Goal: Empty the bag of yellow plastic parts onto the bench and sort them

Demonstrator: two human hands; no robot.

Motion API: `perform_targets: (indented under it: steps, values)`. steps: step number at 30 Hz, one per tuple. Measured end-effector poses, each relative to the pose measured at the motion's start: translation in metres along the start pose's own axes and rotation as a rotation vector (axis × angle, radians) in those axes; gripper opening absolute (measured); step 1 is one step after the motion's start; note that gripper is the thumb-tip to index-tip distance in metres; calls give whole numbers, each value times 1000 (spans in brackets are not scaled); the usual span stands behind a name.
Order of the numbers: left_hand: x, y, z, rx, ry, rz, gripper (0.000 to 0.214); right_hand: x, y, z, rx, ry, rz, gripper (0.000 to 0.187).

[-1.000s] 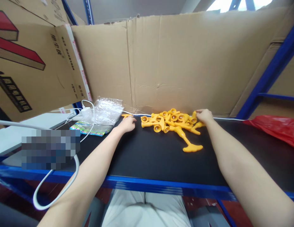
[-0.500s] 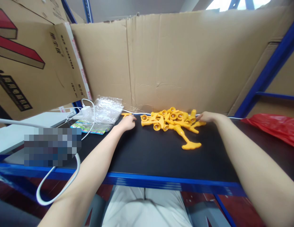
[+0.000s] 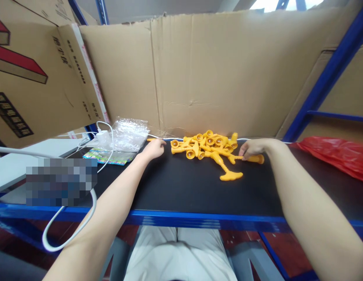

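Note:
A heap of small yellow plastic horn-shaped parts [image 3: 206,145] lies at the back of the black work surface [image 3: 181,191]. One longer yellow part with a flat foot [image 3: 227,171] sticks out toward me. My right hand [image 3: 253,148] is closed in a pinch on a yellow part [image 3: 255,159] drawn out to the right of the heap. My left hand [image 3: 154,148] rests on the surface just left of the heap with its fingers curled; its fingertips touch a thin orange piece [image 3: 152,139] by the cardboard.
A cardboard wall [image 3: 216,74] closes the back. Clear plastic bags [image 3: 127,134] and colourful packets [image 3: 107,156] lie at the left with a white charger and cable [image 3: 103,136]. A red bag [image 3: 336,154] sits at the right. Blue shelf posts [image 3: 327,76] stand right.
My right hand has come off the top right of the heap and pulled one yellow part out to the right. The left hand has hardly moved.

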State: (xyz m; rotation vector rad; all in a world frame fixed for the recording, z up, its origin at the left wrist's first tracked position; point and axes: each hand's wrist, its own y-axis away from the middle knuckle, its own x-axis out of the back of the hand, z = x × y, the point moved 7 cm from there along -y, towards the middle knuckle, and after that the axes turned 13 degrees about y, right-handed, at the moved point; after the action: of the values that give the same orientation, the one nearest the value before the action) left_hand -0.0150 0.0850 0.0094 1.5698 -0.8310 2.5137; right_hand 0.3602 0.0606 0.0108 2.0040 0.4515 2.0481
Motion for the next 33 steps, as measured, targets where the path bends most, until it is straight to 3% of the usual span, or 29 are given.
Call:
perform_targets:
  steps: [5, 9, 12, 16, 20, 23, 27, 33]
  values:
    - [13, 2, 10, -39, 31, 124, 36, 1, 3, -2, -68, 159, 25, 7]
    - [24, 3, 19, -118, 70, 249, 35, 7, 8, -12, -14, 151, 91, 4]
    - [33, 6, 31, -219, 95, 347, 35, 19, 14, -20, 38, 108, 214, 7]
    - [48, 20, 67, -412, 123, 444, 37, 42, 30, -42, 106, -4, 469, 13]
    - [51, 34, 110, -535, 97, 391, 42, 56, 50, -89, 304, 19, 805, 20]
    - [40, 39, 130, -580, 43, 328, 42, 51, 60, -131, 504, 161, 977, 18]
    - [23, 38, 133, -584, -17, 299, 41, 35, 69, -170, 688, 326, 1111, 15]
    - [15, 35, 129, -663, -77, 267, 22, 20, 80, -197, 779, 461, 1253, 24]
